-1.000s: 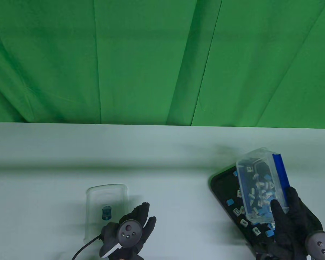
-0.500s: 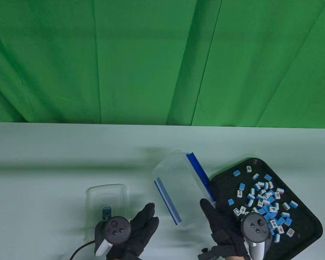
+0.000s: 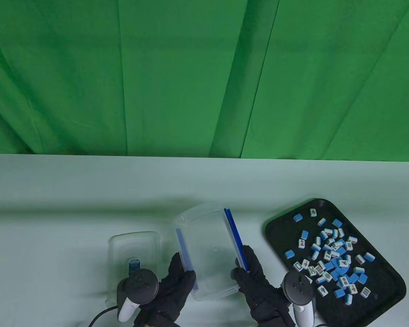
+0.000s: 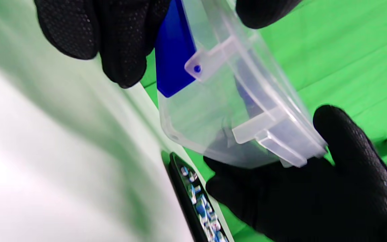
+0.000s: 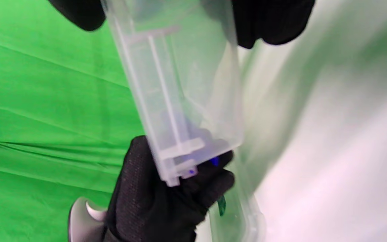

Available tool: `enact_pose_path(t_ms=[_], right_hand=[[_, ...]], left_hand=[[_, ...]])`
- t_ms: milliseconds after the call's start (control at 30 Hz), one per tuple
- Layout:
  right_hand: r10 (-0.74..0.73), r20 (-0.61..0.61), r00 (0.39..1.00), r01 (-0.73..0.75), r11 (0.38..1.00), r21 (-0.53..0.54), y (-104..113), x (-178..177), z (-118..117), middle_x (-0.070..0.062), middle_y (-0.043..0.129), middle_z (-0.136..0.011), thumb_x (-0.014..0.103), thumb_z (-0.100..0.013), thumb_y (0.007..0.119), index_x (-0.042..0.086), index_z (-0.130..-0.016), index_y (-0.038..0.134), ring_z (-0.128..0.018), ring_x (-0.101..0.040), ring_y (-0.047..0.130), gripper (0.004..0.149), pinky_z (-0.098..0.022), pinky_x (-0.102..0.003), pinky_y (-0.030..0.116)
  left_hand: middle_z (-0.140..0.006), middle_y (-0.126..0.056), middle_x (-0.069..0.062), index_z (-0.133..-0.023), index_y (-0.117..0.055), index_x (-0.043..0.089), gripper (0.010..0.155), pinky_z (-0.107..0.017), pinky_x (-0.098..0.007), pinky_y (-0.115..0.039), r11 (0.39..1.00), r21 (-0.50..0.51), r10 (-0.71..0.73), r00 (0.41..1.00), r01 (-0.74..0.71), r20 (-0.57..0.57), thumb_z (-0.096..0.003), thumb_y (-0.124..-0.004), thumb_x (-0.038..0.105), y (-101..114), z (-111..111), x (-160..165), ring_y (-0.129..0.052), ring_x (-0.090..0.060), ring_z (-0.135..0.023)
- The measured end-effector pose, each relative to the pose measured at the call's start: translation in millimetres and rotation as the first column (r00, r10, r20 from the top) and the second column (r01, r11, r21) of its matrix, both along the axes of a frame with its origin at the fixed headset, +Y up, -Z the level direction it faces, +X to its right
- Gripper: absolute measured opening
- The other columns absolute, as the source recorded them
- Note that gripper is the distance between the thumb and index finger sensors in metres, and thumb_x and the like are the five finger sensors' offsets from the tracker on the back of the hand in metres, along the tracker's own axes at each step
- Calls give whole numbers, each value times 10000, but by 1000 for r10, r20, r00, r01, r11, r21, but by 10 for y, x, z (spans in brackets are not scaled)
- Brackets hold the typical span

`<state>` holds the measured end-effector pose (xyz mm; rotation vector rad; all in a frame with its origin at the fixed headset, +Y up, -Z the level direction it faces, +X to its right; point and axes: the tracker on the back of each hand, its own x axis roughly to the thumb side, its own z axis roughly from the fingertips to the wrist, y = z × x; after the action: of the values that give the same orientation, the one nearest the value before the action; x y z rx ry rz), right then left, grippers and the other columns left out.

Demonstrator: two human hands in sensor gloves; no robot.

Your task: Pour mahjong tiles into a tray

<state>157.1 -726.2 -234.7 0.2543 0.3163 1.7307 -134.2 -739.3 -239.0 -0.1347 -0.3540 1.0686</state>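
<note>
The clear plastic box (image 3: 208,252) with blue side latches is empty and sits held above the table's middle front. My left hand (image 3: 184,272) grips its left side and my right hand (image 3: 242,269) grips its right side by the blue latch. The black tray (image 3: 276,231) lies at the right with several blue-and-white mahjong tiles (image 3: 334,259) scattered in it. In the left wrist view my fingers (image 4: 123,40) hold the box (image 4: 233,101), with the right hand (image 4: 314,195) under it and the tray (image 4: 180,181) beyond. In the right wrist view the box (image 5: 180,84) runs to the left hand (image 5: 160,198).
The box's clear lid (image 3: 134,245) lies flat on the table just left of my left hand, with a small blue label on it. A green cloth backdrop (image 3: 204,78) hangs behind the table's far edge. The tray reaches near the table's right front corner.
The box was tipped over the tray by my right hand and the tiles fell out. It has moved left to the table's middle, empty, and my left hand has taken hold of it.
</note>
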Motion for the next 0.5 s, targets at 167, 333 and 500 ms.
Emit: enact_pose_path(t_ms=[167,333,500], right_hand=[[9,8,1000,-9,1000,-9,-40,34,-9,-336,279,-1216,574,-682,574,244,-1205,182,-1028,-577,506,732,-745,-688,525],[139,75,987,-143,988,51,-3,60,-11,-311,340,-1205,515,-683,620,76,-1186,334,-1019,-559,534,727,-742,-674,540],[293,99,951,-301,951,74,-23,72,-42,-309,448,-1176,477,-679,658,5,-1153,428,-974,-509,641,707,-732,-637,594]], left_hand=[[-1037,-625,-411,-1140,-259,-70,708,-585,-635,-708,1000,0,1,1000,-1,-29,-664,-531,378,12,-2,-22,-902,-432,-827],[-1014,-668,-413,-1148,-327,-66,692,-572,-634,-716,999,-10,-40,998,39,-42,-660,-553,370,-17,-22,-39,-922,-436,-790],[-1005,-682,-418,-1145,-352,-71,689,-570,-636,-716,993,-7,-122,992,122,-39,-659,-562,370,-28,-20,-5,-929,-442,-780]])
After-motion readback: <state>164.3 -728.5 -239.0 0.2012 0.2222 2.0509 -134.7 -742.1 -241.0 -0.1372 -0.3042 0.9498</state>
